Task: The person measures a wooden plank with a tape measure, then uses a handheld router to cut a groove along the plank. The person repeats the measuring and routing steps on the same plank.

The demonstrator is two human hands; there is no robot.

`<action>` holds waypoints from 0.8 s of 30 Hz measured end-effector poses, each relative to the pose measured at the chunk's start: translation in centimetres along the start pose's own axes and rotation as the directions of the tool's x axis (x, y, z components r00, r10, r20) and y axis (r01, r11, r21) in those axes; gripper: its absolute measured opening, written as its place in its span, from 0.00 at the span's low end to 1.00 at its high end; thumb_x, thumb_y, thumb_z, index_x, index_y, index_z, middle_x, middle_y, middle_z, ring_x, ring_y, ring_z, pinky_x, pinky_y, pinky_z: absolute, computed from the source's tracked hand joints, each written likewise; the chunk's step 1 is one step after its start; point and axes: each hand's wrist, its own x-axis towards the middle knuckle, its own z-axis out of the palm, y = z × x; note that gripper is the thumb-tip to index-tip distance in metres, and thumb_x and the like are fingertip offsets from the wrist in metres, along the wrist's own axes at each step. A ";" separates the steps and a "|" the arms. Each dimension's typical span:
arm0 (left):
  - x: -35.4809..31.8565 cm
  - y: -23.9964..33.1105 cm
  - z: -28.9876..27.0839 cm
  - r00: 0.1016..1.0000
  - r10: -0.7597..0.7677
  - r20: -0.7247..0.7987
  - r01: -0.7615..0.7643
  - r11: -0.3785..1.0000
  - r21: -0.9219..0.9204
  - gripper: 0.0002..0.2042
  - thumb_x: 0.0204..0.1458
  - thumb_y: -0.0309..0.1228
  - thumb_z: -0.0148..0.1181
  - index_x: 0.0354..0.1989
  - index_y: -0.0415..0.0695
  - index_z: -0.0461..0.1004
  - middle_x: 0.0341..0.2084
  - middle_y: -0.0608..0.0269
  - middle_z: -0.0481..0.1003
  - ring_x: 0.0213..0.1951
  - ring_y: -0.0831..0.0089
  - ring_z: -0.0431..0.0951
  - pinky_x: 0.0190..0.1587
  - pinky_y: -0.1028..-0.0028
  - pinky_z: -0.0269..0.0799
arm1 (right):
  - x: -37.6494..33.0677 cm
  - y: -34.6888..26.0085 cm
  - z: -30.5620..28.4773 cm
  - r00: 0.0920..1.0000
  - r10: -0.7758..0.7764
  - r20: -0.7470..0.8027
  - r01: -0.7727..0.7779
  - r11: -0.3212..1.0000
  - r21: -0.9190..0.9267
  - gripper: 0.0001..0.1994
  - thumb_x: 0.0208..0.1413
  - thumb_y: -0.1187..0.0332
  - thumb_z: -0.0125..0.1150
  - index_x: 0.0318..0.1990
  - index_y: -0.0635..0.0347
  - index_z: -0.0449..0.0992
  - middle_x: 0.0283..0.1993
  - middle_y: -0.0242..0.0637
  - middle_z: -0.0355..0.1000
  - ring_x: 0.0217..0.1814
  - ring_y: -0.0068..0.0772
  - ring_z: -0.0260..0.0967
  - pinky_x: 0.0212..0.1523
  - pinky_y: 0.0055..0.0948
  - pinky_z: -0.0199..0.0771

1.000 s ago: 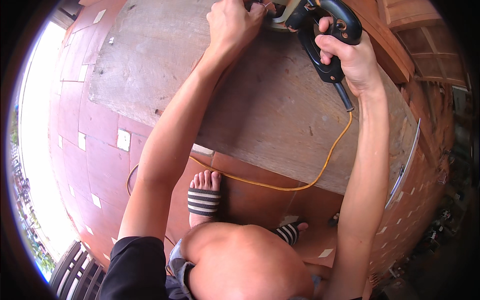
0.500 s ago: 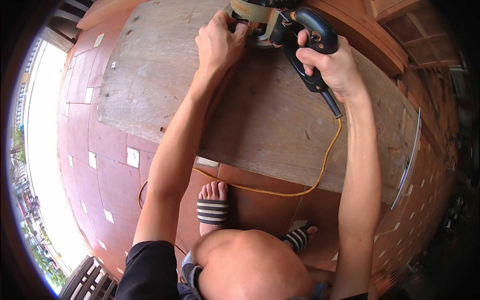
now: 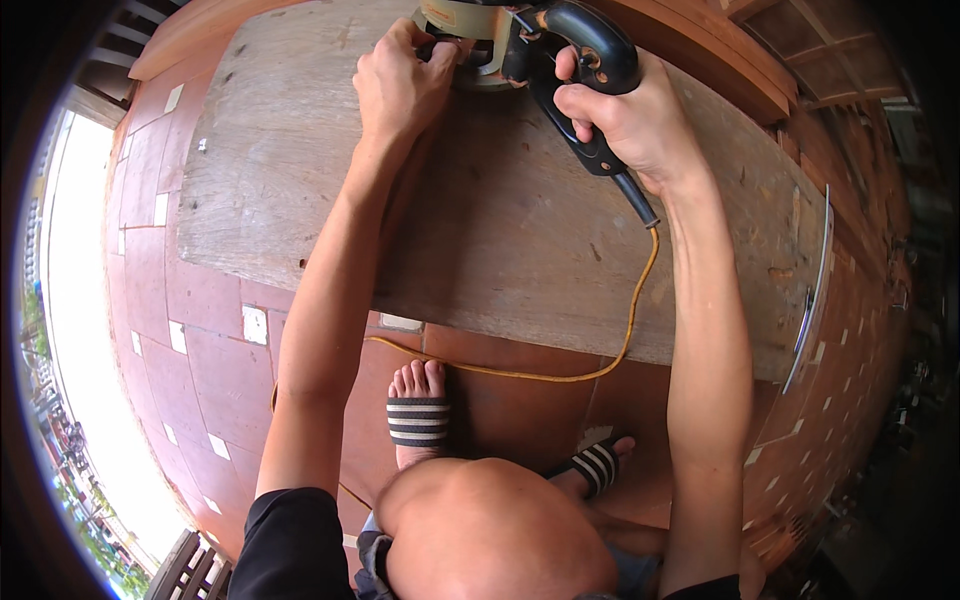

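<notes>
At the top edge is a corded power tool (image 3: 462, 17) with a pale beige body and a black D-shaped handle; its upper part is cut off by the frame. My right hand (image 3: 625, 115) is wrapped round that handle, thumb and fingertips curling through the loop. On the other side, my left hand (image 3: 402, 85) closes round a dark part low on the tool's left side, and its fingertips are partly hidden. The tool is over a large worn wooden board (image 3: 520, 230). A narrow reddish-brown wooden strip (image 3: 408, 190) shows beside my left forearm.
A yellow cord (image 3: 640, 290) leaves the handle, drops over the board's near edge and runs across the reddish tiled floor (image 3: 205, 290). My sandalled feet (image 3: 418, 420) are close to that edge. Brown wooden furniture (image 3: 725, 75) borders the board at the far right.
The whole view has shifted a little. Against the board, the power tool and both hands have moved slightly left and away from me; both grips look the same.
</notes>
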 end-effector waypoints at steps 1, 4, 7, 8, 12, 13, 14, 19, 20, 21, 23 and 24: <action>0.1 -0.1 -0.1 1.000 0.008 -0.002 -0.008 1.000 -0.003 0.21 0.51 0.48 0.68 0.41 0.39 0.84 0.33 0.43 0.84 0.41 0.43 0.85 0.51 0.56 0.78 | 0.0 -0.1 0.1 1.000 -0.001 -0.001 0.001 1.000 0.003 0.06 0.54 0.78 0.65 0.38 0.58 0.77 0.26 0.26 0.70 0.24 0.16 0.65 0.28 0.22 0.66; 0.4 -0.2 -0.1 0.999 0.038 -0.026 -0.038 0.999 -0.006 0.22 0.50 0.48 0.69 0.40 0.39 0.84 0.34 0.43 0.84 0.42 0.43 0.85 0.51 0.55 0.78 | 0.1 -0.5 0.1 1.000 0.009 -0.003 -0.009 1.000 -0.014 0.06 0.54 0.78 0.65 0.38 0.58 0.77 0.26 0.26 0.70 0.24 0.16 0.65 0.27 0.22 0.66; 0.3 0.0 -0.3 1.000 0.012 -0.004 -0.012 1.000 -0.013 0.22 0.50 0.48 0.69 0.40 0.39 0.84 0.34 0.43 0.85 0.42 0.44 0.85 0.51 0.55 0.78 | -0.1 -0.5 0.1 1.000 0.008 -0.005 -0.008 1.000 -0.020 0.06 0.54 0.78 0.65 0.38 0.58 0.77 0.27 0.26 0.70 0.24 0.16 0.65 0.27 0.23 0.66; 0.3 0.1 -0.3 1.000 0.006 0.011 -0.006 1.000 -0.004 0.21 0.51 0.47 0.67 0.41 0.39 0.84 0.36 0.43 0.84 0.43 0.44 0.85 0.52 0.56 0.78 | -0.1 -0.5 0.1 1.000 0.008 -0.007 -0.008 1.000 -0.015 0.06 0.54 0.78 0.65 0.38 0.58 0.77 0.27 0.26 0.70 0.24 0.16 0.65 0.27 0.22 0.66; 0.0 0.5 -0.6 0.998 -0.010 0.058 0.010 1.000 0.002 0.19 0.54 0.45 0.64 0.42 0.40 0.83 0.39 0.44 0.84 0.46 0.46 0.85 0.52 0.57 0.77 | -0.2 -0.3 0.2 1.000 0.015 -0.011 -0.015 1.000 -0.008 0.06 0.54 0.78 0.66 0.37 0.58 0.78 0.26 0.26 0.71 0.24 0.16 0.66 0.27 0.22 0.67; 0.1 0.7 -0.6 0.998 -0.013 0.060 0.014 1.000 -0.007 0.19 0.54 0.45 0.64 0.42 0.41 0.83 0.39 0.44 0.85 0.46 0.47 0.85 0.52 0.57 0.77 | -0.1 -0.3 0.0 1.000 0.014 -0.009 -0.014 1.000 -0.014 0.05 0.54 0.78 0.66 0.37 0.58 0.78 0.26 0.26 0.71 0.24 0.17 0.66 0.27 0.22 0.67; 0.2 0.4 -0.6 0.998 -0.008 0.062 0.008 1.000 -0.011 0.19 0.54 0.46 0.65 0.43 0.41 0.83 0.39 0.45 0.85 0.46 0.48 0.85 0.52 0.57 0.77 | 0.1 -0.2 -0.2 1.000 0.004 0.001 -0.004 1.000 -0.006 0.05 0.54 0.78 0.66 0.37 0.58 0.78 0.26 0.26 0.71 0.24 0.17 0.66 0.27 0.22 0.67; -0.1 -0.1 -0.6 0.995 -0.043 0.089 0.041 0.999 0.014 0.21 0.55 0.49 0.66 0.44 0.42 0.84 0.37 0.46 0.85 0.44 0.50 0.86 0.49 0.59 0.78 | 1.0 0.2 -1.7 0.996 -0.033 0.077 0.035 0.999 -0.019 0.05 0.54 0.76 0.67 0.37 0.58 0.79 0.26 0.27 0.71 0.24 0.17 0.66 0.29 0.23 0.68; -0.3 0.1 -0.6 0.995 -0.049 0.088 0.047 0.999 0.017 0.22 0.55 0.50 0.66 0.45 0.42 0.84 0.36 0.46 0.85 0.44 0.50 0.86 0.49 0.59 0.78 | 1.3 0.3 -2.2 0.993 -0.031 0.110 0.037 0.998 -0.052 0.06 0.54 0.75 0.68 0.39 0.58 0.79 0.26 0.26 0.71 0.24 0.18 0.66 0.30 0.23 0.69; -0.5 0.3 -0.5 0.995 -0.055 0.087 0.054 0.998 0.019 0.22 0.55 0.50 0.66 0.45 0.43 0.84 0.36 0.46 0.85 0.43 0.50 0.86 0.49 0.59 0.78 | 1.4 0.5 -2.5 0.993 -0.038 0.110 0.044 0.997 -0.056 0.06 0.54 0.75 0.68 0.39 0.58 0.78 0.27 0.26 0.71 0.24 0.18 0.66 0.30 0.24 0.68; -0.6 0.3 -0.3 0.995 -0.069 0.076 0.067 0.997 0.023 0.23 0.55 0.51 0.67 0.45 0.43 0.84 0.36 0.46 0.85 0.43 0.49 0.86 0.48 0.59 0.78 | 2.1 1.0 -2.8 0.991 -0.049 0.122 0.056 0.997 -0.055 0.07 0.54 0.74 0.69 0.39 0.58 0.78 0.27 0.26 0.71 0.24 0.18 0.66 0.30 0.24 0.68; -0.6 0.3 -0.2 0.995 -0.071 0.067 0.070 0.997 0.019 0.23 0.55 0.52 0.67 0.45 0.43 0.84 0.35 0.45 0.85 0.43 0.49 0.86 0.49 0.59 0.78 | 2.5 1.1 -3.1 0.986 -0.055 0.159 0.062 0.997 -0.040 0.07 0.55 0.73 0.69 0.40 0.57 0.78 0.28 0.26 0.71 0.24 0.18 0.67 0.30 0.24 0.68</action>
